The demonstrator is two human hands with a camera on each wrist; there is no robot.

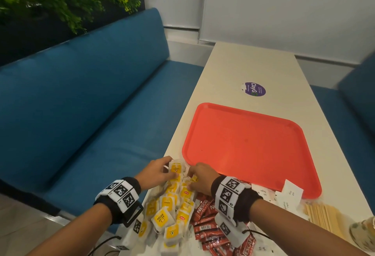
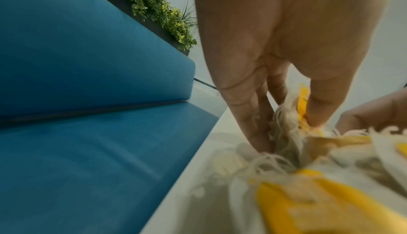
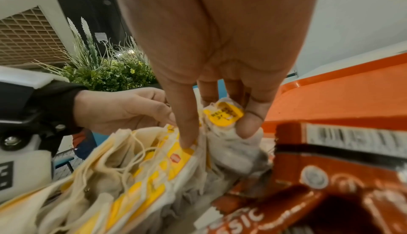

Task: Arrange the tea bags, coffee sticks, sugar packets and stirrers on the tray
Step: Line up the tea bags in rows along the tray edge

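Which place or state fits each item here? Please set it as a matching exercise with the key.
Column one:
1. tray
2. tea bags
3. coffee sticks
4. stirrers

Column two:
a. red pile under the right wrist
b. bare, nothing on it yet
c. pale wooden bundle at far right
d. handled by both the left hand and the right hand

Pairs: 1-b, 2-d, 3-a, 4-c

I saw the tea bags (image 1: pixel 170 205) piled at the table's (image 1: pixel 243 67) near left edge, coffee sticks (image 1: pixel 209 233) right of them, stirrers (image 1: pixel 324 215) farther right, the tray (image 1: pixel 243 144) behind all.
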